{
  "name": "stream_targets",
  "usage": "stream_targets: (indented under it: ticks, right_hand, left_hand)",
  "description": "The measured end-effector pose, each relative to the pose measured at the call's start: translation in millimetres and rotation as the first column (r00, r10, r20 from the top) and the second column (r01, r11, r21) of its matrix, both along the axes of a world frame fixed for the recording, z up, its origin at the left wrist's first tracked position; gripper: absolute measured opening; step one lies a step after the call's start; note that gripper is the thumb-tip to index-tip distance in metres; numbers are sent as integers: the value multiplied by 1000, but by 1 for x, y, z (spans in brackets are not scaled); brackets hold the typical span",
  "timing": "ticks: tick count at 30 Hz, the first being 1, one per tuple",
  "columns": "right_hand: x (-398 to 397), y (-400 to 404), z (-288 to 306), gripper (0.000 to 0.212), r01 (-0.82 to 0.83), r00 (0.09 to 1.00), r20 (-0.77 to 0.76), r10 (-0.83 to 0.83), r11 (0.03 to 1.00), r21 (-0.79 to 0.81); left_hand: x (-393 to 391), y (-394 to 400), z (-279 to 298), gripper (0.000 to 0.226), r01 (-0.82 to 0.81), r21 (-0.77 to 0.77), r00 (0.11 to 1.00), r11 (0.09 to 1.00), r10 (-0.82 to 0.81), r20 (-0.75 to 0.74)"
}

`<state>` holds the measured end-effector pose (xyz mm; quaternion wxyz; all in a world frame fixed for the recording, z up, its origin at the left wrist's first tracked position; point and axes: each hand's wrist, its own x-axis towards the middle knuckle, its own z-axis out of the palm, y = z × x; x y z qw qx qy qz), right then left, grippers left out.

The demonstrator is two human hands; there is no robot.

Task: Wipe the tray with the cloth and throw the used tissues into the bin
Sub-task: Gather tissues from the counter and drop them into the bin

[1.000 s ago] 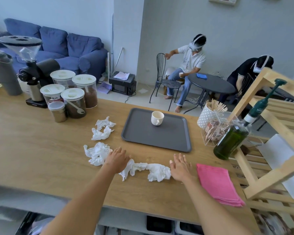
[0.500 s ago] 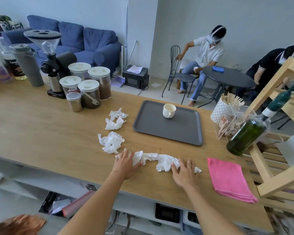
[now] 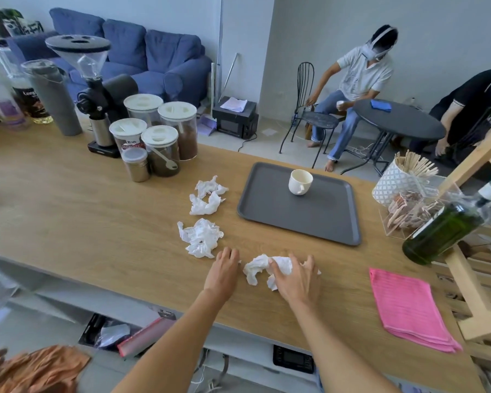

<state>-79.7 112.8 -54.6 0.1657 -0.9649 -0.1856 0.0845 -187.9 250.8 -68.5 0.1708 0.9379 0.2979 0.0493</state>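
**Gathering the near tissues, tray not yet wiped**

Head view: the step in hand looks like collecting the used tissues. The right hand (image 3: pixel 296 275) lies spread over a crumpled tissue (image 3: pixel 260 269) near the front of the wooden counter (image 3: pixel 82 217), fingers (image 3: pixel 309 263) curled down onto the paper and starting to grasp it. The left hand (image 3: pixel 223 266) rests just left of that wad, fingers bent and loose, palm down; whether it pinches a scrap underneath I cannot tell. Three more wads wait to the left and farther off: one (image 3: pixel 200 236) just beyond the left hand, two (image 3: pixel 207 195) beside the tray's left edge.

The grey tray (image 3: pixel 309 219) sits farther back and to the right, with a white cup (image 3: pixel 300 181) standing on it. The pink cloth (image 3: pixel 408 304) lies folded at the near right, untouched, so the wiping probably comes later. No bin is clearly in view.

The next move likely calls for bunching the near wad into one hand, then sweeping up the other three.

Room: the counter is bare to the left of the tissues. On the right, a green bottle (image 3: pixel 442 236) and a wooden rack (image 3: pixel 476 293) crowd the cloth. The near wad lies close to the counter's front edge, so a careless sweep could push it off.
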Motion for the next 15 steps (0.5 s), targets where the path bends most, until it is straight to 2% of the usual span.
stream_targets:
  ticks: [5, 9, 12, 15]
  right_hand:
    - [-7, 13, -3, 80, -7, 1000, 29, 9, 998, -63]
    - [-14, 26, -9, 80, -44, 997, 63, 52, 991, -128]
    - [-19, 30, -16, 60, -40, 991, 122, 52, 994, -98]
    - [-21, 28, -19, 37, -134, 965, 221, 138, 990, -35]
  left_hand:
    - [1, 1, 6, 36, 33, 21, 999, 999, -33, 19]
    - [2, 18, 12, 30, -91, 32, 995, 995, 89, 36]
    - [-2, 26, 14, 37, -286, -99, 956, 953, 291, 38]
    - [-8, 23, 10, 31, -343, -159, 936, 926, 351, 22]
